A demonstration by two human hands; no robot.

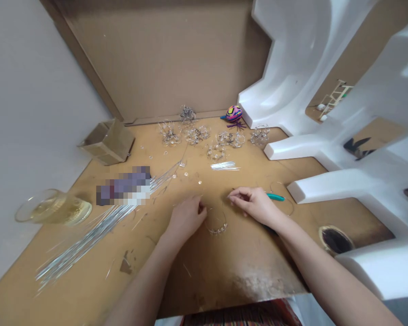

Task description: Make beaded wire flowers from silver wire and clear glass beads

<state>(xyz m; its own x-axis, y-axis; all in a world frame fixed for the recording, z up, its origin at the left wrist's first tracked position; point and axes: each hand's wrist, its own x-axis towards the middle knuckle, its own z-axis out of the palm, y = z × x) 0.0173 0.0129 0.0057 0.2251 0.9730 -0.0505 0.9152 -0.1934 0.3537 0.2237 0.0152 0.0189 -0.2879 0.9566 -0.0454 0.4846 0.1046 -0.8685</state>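
Observation:
My left hand [187,216] is closed in a pinch at the upper left of a thin wire loop [218,231] strung with several clear beads, which hang at its lower side. A short wire end shows above the fingertips. To the right, apart from the loop, my right hand [253,202] pinches thumb and forefinger together; what is between them is too small to make out. A teal tool handle [275,197] lies just beyond that hand, beside a thin wire ring. A few loose clear beads [200,182] are scattered on the wooden table [177,290] ahead.
A bundle of long silvery wires [85,246] runs along the left. Shorter wires [224,166] and several beaded wire coils [197,133] lie farther back. Around the edges are a glass of yellowish liquid [54,208], a cardboard box [110,142], a colourful ball-like object [233,113] and white moulded arms [313,185].

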